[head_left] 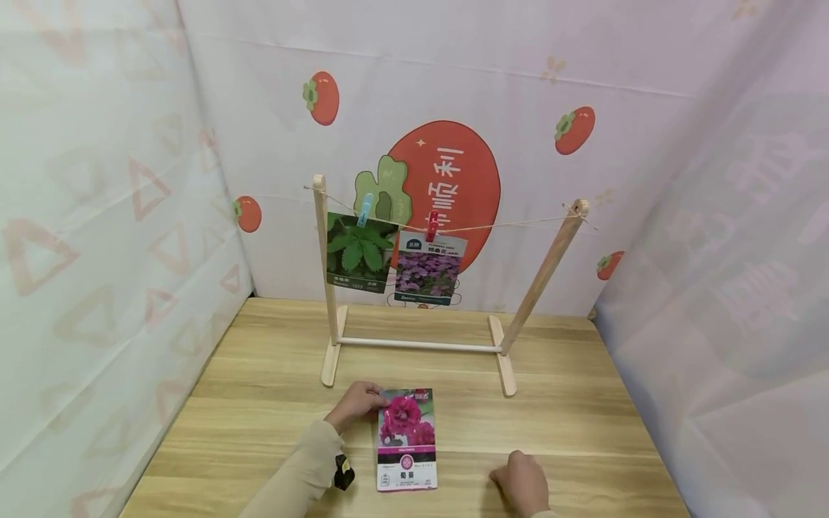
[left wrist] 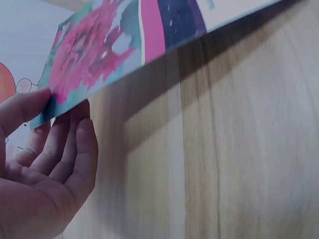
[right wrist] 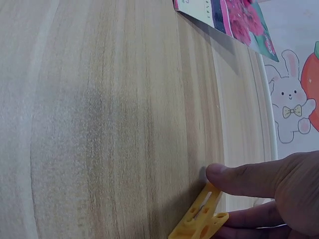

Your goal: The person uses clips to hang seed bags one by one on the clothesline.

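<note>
My left hand point(head_left: 356, 404) pinches the upper left edge of a seed packet point(head_left: 406, 440) with pink flowers. In the left wrist view the thumb lies on the packet's printed face point(left wrist: 87, 50) and the fingers are behind it; the packet is tilted above the wood and casts a shadow. To the right of the packet, low over the table, is my right hand point(head_left: 523, 483). It holds a yellow clothespin point(right wrist: 209, 201) between thumb and fingers, seen in the right wrist view; the head view hides this clothespin.
Behind the hands stands a wooden rack point(head_left: 544, 277) with a string. A green-leaf packet point(head_left: 359, 255) hangs from a blue clothespin point(head_left: 365, 210), and a purple-flower packet point(head_left: 427, 273) from a red clothespin point(head_left: 432, 225). Printed cloth point(head_left: 531, 57) surrounds the wooden table point(head_left: 583, 403).
</note>
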`<control>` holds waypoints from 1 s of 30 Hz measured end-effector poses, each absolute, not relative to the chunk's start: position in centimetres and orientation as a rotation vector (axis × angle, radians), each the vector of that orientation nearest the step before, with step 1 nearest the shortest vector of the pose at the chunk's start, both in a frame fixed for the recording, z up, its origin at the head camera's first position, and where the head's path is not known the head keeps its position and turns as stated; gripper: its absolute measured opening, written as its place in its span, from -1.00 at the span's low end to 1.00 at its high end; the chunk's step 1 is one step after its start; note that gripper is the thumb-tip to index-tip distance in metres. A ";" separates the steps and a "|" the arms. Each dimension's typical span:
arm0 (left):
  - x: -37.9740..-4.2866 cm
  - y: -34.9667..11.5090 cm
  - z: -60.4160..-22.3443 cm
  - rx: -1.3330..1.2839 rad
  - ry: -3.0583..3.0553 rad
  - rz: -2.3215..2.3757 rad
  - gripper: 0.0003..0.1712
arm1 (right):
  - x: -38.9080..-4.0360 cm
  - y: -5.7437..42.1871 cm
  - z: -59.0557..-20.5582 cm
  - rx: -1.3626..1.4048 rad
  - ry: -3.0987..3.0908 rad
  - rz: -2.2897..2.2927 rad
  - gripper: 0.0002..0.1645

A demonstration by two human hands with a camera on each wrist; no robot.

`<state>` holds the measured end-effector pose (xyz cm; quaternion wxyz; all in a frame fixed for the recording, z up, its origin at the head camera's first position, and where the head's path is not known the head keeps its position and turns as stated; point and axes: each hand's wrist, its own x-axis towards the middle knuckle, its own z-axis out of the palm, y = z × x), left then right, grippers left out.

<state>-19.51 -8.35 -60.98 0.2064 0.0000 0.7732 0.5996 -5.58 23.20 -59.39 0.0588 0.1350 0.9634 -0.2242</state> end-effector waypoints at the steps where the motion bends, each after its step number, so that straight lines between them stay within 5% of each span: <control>1: -19.4 -8.2 -60.9 -0.030 2.125 1.695 -0.85 | -5.6 23.2 -59.4 0.409 2.922 -0.686 -0.68; 30: -18.9 -7.3 -58.2 -0.281 1.976 1.990 -0.67 | -8.4 25.9 -56.3 0.406 2.838 -1.222 -0.59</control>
